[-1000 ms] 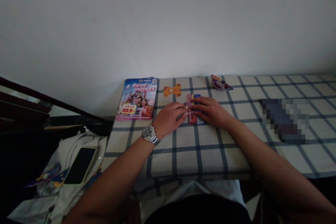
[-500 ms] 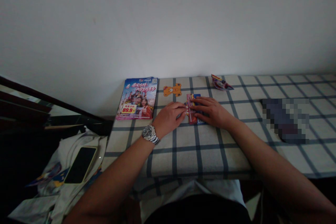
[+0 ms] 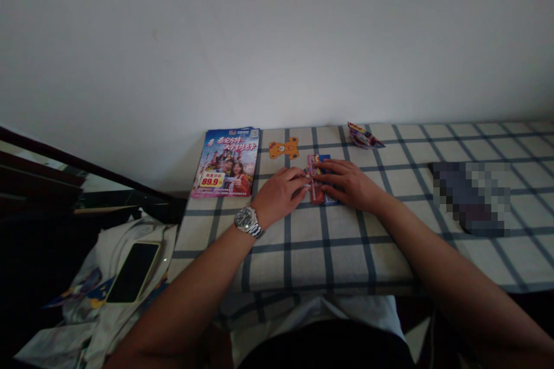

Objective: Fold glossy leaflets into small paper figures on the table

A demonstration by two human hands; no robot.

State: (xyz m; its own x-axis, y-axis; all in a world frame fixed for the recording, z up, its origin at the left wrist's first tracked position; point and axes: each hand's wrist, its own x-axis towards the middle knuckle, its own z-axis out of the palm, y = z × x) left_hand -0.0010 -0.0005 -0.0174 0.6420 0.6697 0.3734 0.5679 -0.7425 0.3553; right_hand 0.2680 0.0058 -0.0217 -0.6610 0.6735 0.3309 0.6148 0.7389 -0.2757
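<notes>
A small folded flyer [image 3: 318, 193], printed in red, pink and blue, lies on the checked tablecloth. My left hand [image 3: 283, 193], with a metal-band watch on the wrist, has its thumb and fingers closed at the flyer's left edge. Over the right part of the flyer, my right hand [image 3: 348, 184] rests flat with fingers stretched out and slightly apart. The fingers cover some of the paper, so its folds show only in part. Behind the right hand stands a folded paper piece [image 3: 365, 136] with similar print.
A stack of flyers [image 3: 227, 164] lies at the table's left end, beside a teddy bear picture [image 3: 284, 149]. Further right is a dark pixelated item [image 3: 470, 199]. A phone [image 3: 133, 272] rests on pale fabric left of the table. The wall [image 3: 277, 40] runs along the back.
The fingertips of my left hand have shifted very slightly at the flyer's left edge. My right hand and the other things stay in place.
</notes>
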